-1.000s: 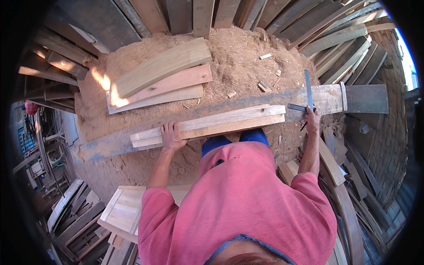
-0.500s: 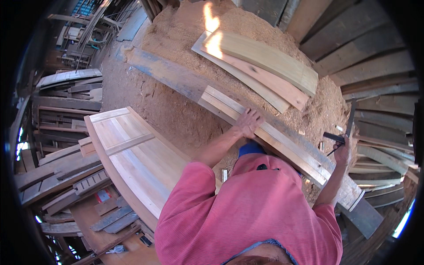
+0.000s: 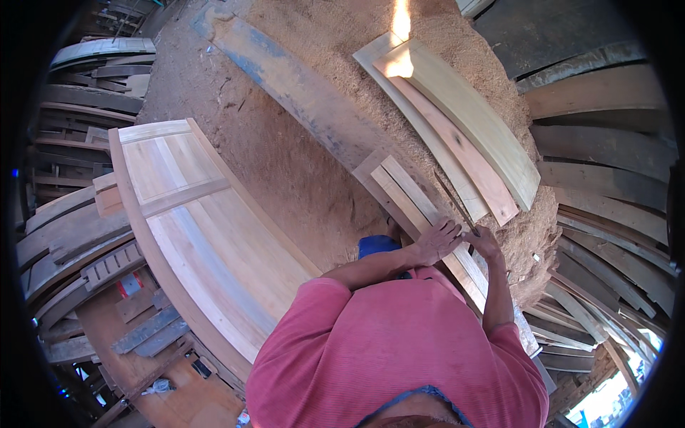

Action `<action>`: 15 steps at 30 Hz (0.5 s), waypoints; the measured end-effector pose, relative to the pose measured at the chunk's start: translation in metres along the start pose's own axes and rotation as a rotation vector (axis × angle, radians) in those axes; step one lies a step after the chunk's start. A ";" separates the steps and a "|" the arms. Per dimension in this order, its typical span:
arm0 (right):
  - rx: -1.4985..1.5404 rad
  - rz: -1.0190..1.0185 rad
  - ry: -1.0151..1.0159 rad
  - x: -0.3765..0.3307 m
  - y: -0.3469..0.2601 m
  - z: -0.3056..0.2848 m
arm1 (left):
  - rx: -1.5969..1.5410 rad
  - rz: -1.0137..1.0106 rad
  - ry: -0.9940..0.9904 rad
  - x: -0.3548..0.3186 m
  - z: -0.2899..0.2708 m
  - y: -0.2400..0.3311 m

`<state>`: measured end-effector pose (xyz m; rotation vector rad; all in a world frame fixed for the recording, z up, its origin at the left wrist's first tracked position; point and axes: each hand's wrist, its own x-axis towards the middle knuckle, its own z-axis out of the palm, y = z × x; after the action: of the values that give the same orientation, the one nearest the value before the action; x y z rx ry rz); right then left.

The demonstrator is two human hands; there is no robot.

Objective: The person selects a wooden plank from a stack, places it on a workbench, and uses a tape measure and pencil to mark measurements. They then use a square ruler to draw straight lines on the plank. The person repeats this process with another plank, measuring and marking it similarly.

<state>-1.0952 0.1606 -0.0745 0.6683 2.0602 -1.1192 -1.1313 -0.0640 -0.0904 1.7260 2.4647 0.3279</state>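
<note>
Two pale wooden strips (image 3: 405, 187) lie side by side on a long, worn bench plank (image 3: 303, 107). My left hand (image 3: 438, 242) is closed over the strips, with its fingers bent across their top. Just to its right, my right hand (image 3: 485, 244) grips a dark try square (image 3: 454, 197). The square's thin blade points up and away to the left, beyond the plank's far edge. My fingers hide its handle, and my hands and forearms cover part of the strips.
A panelled wooden door (image 3: 207, 221) lies to my left. Beyond the bench, several loose boards (image 3: 471, 118) rest on sawdust (image 3: 457, 43). Stacked timber (image 3: 606, 167) lines the right side, with more planks (image 3: 85, 228) at the left. A small dark object (image 3: 202, 367) lies lower left.
My right hand has brought the try square leftward from the far right, close beside my left hand. My left hand stays on the strips. The whole view has shifted.
</note>
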 end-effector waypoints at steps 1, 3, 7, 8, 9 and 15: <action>0.000 -0.015 -0.006 0.001 -0.003 -0.001 | -0.076 -0.082 0.010 -0.004 -0.006 -0.004; 0.047 -0.011 -0.031 0.002 -0.010 -0.003 | -0.279 -0.225 -0.136 -0.021 -0.025 -0.015; 0.050 0.016 -0.047 0.002 -0.038 0.001 | -0.518 -0.798 0.085 -0.070 -0.063 -0.063; -0.043 -0.030 0.012 0.006 -0.047 0.009 | -0.464 -0.963 0.196 -0.081 -0.065 -0.080; -0.103 -0.109 0.057 0.011 -0.057 0.021 | -0.511 -1.035 0.388 -0.090 -0.065 -0.099; -0.260 -0.253 0.046 0.033 -0.107 0.059 | -0.807 -1.160 0.546 -0.089 -0.034 -0.153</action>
<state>-1.1719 0.0601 -0.0689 0.3145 2.3259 -0.9518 -1.2472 -0.2018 -0.0972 -0.1816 2.5479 1.4345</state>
